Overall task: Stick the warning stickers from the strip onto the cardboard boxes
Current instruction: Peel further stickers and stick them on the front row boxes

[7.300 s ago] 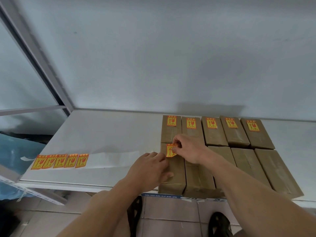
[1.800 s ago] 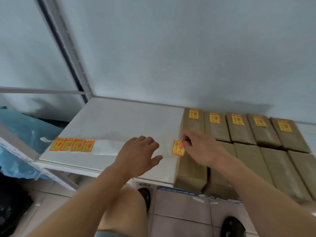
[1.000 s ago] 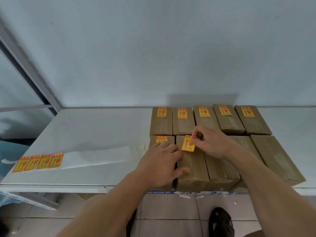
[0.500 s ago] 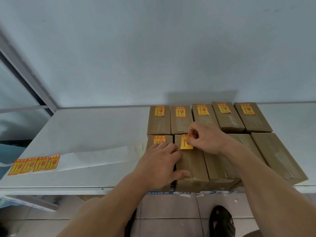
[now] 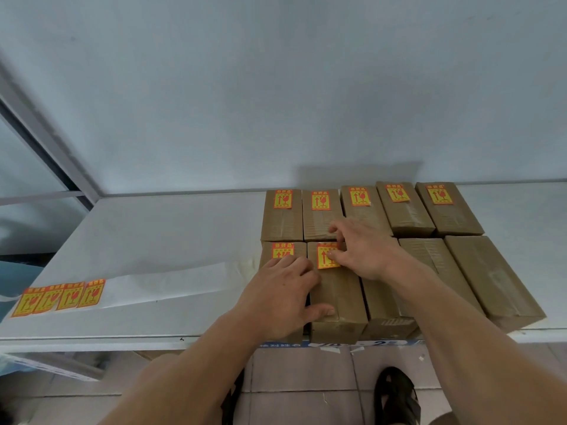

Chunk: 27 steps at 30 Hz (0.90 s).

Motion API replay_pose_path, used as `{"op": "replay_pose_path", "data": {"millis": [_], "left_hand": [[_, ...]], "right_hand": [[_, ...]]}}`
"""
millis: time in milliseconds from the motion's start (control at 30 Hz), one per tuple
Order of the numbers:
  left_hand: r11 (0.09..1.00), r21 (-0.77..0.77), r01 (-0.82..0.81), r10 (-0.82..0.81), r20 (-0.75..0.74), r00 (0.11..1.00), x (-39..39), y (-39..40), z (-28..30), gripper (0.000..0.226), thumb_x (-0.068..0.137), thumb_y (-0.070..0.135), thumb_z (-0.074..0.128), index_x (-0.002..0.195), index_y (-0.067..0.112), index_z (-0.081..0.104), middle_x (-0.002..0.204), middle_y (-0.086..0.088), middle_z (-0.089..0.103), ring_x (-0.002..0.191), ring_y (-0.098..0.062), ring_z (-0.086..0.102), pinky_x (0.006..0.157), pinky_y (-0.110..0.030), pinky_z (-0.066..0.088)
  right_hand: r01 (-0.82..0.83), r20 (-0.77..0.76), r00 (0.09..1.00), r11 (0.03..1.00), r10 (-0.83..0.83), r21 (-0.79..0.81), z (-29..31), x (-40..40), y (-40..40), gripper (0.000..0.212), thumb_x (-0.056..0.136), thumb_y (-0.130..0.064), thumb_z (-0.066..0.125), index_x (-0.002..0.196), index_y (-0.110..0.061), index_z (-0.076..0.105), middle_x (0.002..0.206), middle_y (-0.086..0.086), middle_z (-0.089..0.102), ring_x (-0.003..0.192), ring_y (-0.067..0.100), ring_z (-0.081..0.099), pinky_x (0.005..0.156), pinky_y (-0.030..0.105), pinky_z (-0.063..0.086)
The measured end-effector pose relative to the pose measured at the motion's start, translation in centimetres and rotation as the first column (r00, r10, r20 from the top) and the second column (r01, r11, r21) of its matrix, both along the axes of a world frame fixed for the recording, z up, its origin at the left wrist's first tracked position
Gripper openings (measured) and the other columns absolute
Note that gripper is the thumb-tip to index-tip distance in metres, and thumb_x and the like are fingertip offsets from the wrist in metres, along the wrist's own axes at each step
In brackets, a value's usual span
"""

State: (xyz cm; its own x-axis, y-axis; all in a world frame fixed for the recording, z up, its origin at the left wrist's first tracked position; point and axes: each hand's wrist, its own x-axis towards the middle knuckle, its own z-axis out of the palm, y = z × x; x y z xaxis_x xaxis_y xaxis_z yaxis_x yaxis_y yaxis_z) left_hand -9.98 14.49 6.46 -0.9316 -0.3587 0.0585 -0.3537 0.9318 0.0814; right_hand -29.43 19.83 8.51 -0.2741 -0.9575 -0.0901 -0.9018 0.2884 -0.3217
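Observation:
Two rows of brown cardboard boxes stand on the white shelf [image 5: 159, 234]. All back-row boxes [image 5: 319, 222] carry a red-and-yellow warning sticker. The front left box [image 5: 267, 256] has a sticker [image 5: 282, 250] too. A fresh sticker [image 5: 325, 257] lies on the second front box [image 5: 337, 296]. My right hand [image 5: 365, 250] has its fingers spread and its thumb touches that sticker's right edge. My left hand [image 5: 282, 297] rests flat across the two front left boxes. The strip [image 5: 58, 297] with several stickers lies at the shelf's left end.
Bare white backing paper [image 5: 171, 283] runs from the strip toward the boxes. Three front boxes on the right [image 5: 491, 277] have no sticker. The wall stands right behind the back row. Tiled floor and a black sandal [image 5: 395, 397] show below the shelf edge.
My right hand has released its pinch on the sticker and spread its fingers; the sticker now lies flat on the second front box. My left hand has stayed in place.

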Motion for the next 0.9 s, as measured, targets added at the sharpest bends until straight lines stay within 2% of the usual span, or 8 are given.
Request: {"op": "replay_pose_path", "data": {"millis": [100, 167, 233, 300, 400, 533, 667, 900], "left_hand": [[1.0, 0.007, 0.001, -0.001, 0.001, 1.0, 0.0, 0.0, -0.1, 0.065, 0.087, 0.076, 0.025, 0.122, 0.028, 0.054, 0.118, 0.009, 0.052, 0.107, -0.011, 0.043, 0.093, -0.029, 0.035], [1.0, 0.007, 0.002, -0.002, -0.001, 1.0, 0.0, 0.0, -0.2, 0.065, 0.087, 0.076, 0.025, 0.121, 0.028, 0.053, 0.118, 0.009, 0.052, 0.106, -0.012, 0.044, 0.093, -0.029, 0.035], [1.0, 0.005, 0.004, -0.004, -0.005, 1.0, -0.1, 0.0, -0.2, 0.065, 0.087, 0.076, 0.025, 0.12, 0.028, 0.053, 0.118, 0.009, 0.052, 0.106, -0.012, 0.044, 0.093, -0.029, 0.035], [1.0, 0.002, 0.004, -0.004, -0.01, 1.0, -0.1, 0.0, -0.2, 0.064, 0.087, 0.076, 0.026, 0.12, 0.028, 0.053, 0.118, 0.009, 0.052, 0.107, -0.012, 0.044, 0.094, -0.029, 0.035], [1.0, 0.003, 0.0, 0.0, -0.004, 1.0, -0.1, 0.0, -0.3, 0.064, 0.086, 0.076, 0.026, 0.119, 0.028, 0.053, 0.117, 0.009, 0.053, 0.107, -0.012, 0.044, 0.094, -0.03, 0.036], [1.0, -0.008, -0.002, 0.002, 0.0, 1.0, -0.2, 0.0, -0.3, 0.063, 0.086, 0.075, 0.027, 0.117, 0.028, 0.055, 0.117, 0.009, 0.053, 0.106, -0.012, 0.043, 0.093, -0.03, 0.035], [1.0, -0.005, -0.007, 0.007, 0.009, 1.0, -0.1, -0.1, -0.3, 0.063, 0.086, 0.075, 0.028, 0.119, 0.028, 0.054, 0.119, 0.009, 0.052, 0.109, -0.012, 0.042, 0.097, -0.031, 0.033], [1.0, 0.008, -0.011, 0.011, 0.01, 1.0, -0.1, -0.1, -0.1, 0.064, 0.086, 0.076, 0.027, 0.119, 0.027, 0.055, 0.12, 0.009, 0.053, 0.11, -0.012, 0.043, 0.099, -0.032, 0.032]], "right_hand": [[-0.053, -0.08, 0.996, 0.994, 0.046, -0.091, 0.0, 0.4, 0.5, 0.026, 0.09, -0.04, 0.061, 0.11, -0.031, 0.047, 0.121, -0.008, 0.047, 0.111, 0.013, 0.047, 0.088, 0.027, 0.039], [-0.1, -0.117, 0.989, 0.988, 0.086, -0.118, -0.3, 0.5, 1.0, 0.016, 0.092, -0.039, 0.058, 0.105, -0.031, 0.054, 0.129, -0.007, 0.044, 0.119, 0.012, 0.042, 0.095, 0.027, 0.036], [-0.112, -0.115, 0.988, 0.986, 0.098, -0.12, -0.7, 0.5, 1.3, 0.024, 0.093, -0.044, 0.055, 0.115, -0.033, 0.058, 0.138, -0.007, 0.039, 0.127, 0.014, 0.035, 0.102, 0.031, 0.032], [-0.105, -0.113, 0.989, 0.989, 0.094, -0.099, -1.0, 0.4, 1.5, 0.037, 0.093, -0.05, 0.051, 0.128, -0.037, 0.054, 0.145, -0.008, 0.035, 0.133, 0.015, 0.028, 0.108, 0.036, 0.029], [-0.089, -0.15, 0.985, 0.995, 0.08, -0.054, -1.6, 0.3, 1.6, 0.045, 0.093, -0.058, 0.043, 0.136, -0.044, 0.047, 0.15, -0.008, 0.031, 0.139, 0.019, 0.021, 0.113, 0.042, 0.023], [-0.067, -0.179, 0.982, 0.998, 0.065, -0.004, -1.9, 0.2, 1.5, 0.051, 0.091, -0.066, 0.037, 0.139, -0.049, 0.041, 0.154, -0.009, 0.026, 0.141, 0.021, 0.016, 0.115, 0.046, 0.018], [-0.065, -0.187, 0.98, 0.998, 0.065, 0.008, -1.9, 0.4, 1.3, 0.052, 0.091, -0.066, 0.039, 0.139, -0.049, 0.04, 0.154, -0.009, 0.025, 0.141, 0.021, 0.014, 0.115, 0.045, 0.015], [-0.017, -0.147, 0.989, 0.999, 0.011, -0.041, -1.5, 0.3, 1.3, 0.052, 0.086, -0.067, 0.047, 0.132, -0.043, 0.05, 0.153, -0.01, 0.028, 0.141, 0.019, 0.017, 0.115, 0.044, 0.015]]}}
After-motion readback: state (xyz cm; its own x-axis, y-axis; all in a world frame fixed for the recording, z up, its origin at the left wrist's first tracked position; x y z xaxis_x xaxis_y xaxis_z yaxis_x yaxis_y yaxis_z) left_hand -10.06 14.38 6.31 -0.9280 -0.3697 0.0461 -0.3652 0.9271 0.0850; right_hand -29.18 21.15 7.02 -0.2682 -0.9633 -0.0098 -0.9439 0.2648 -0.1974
